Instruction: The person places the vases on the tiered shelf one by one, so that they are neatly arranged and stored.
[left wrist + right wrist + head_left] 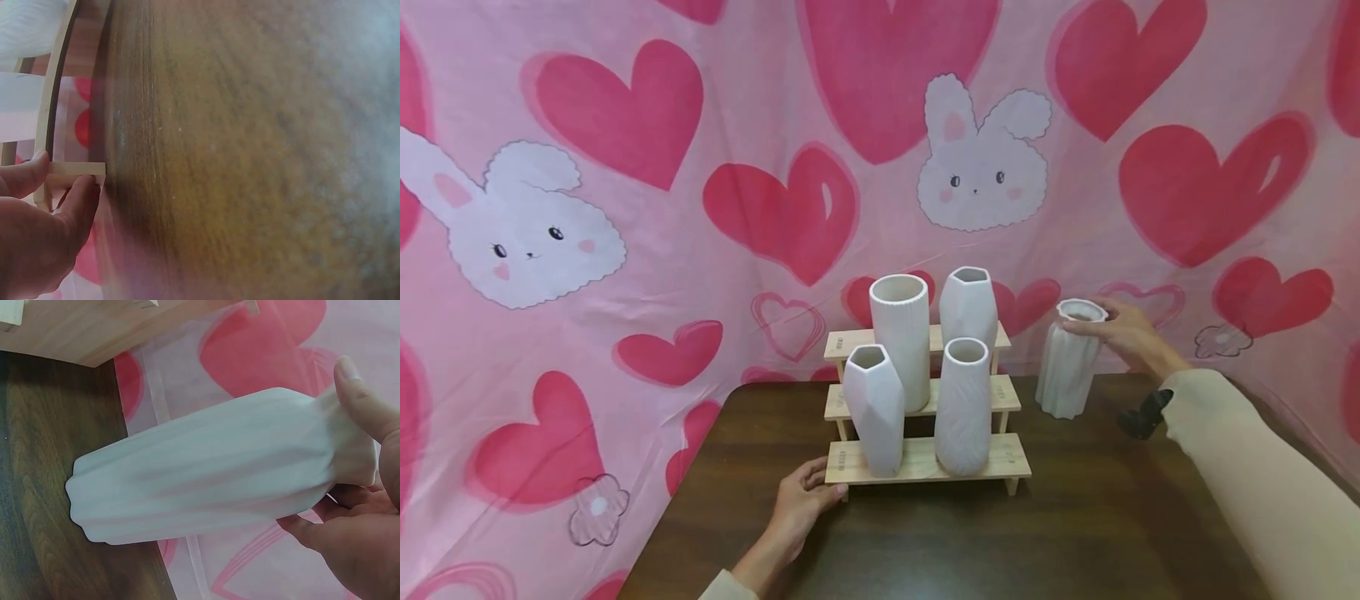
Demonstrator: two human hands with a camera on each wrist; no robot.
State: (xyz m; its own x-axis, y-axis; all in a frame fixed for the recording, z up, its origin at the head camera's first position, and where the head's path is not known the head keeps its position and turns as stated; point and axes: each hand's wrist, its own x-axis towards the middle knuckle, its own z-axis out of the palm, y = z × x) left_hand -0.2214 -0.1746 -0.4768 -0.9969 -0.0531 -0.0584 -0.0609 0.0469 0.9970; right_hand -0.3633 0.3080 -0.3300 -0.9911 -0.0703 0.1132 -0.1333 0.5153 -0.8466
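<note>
My right hand (1123, 333) grips a white fluted vase (1070, 367) by its neck, to the right of a three-step wooden stand (917, 471). The vase leans slightly; whether its base touches the table I cannot tell. In the right wrist view its ribbed body (200, 475) lies across the picture, with thumb and fingers round the neck. My left hand (797, 504) holds the stand's front left corner, and in the left wrist view thumb and fingers pinch it near a leg (78, 168). On the lowest step stand a faceted vase (876, 408) and a leaf-textured vase (964, 408).
Higher on the stand are a tall ribbed cylinder vase (901, 342) and another faceted vase (968, 308). The dark wooden table (925, 542) reaches back to a pink cloth (760, 108) with hearts and rabbits. A black object (1142, 417) sits by my right wrist.
</note>
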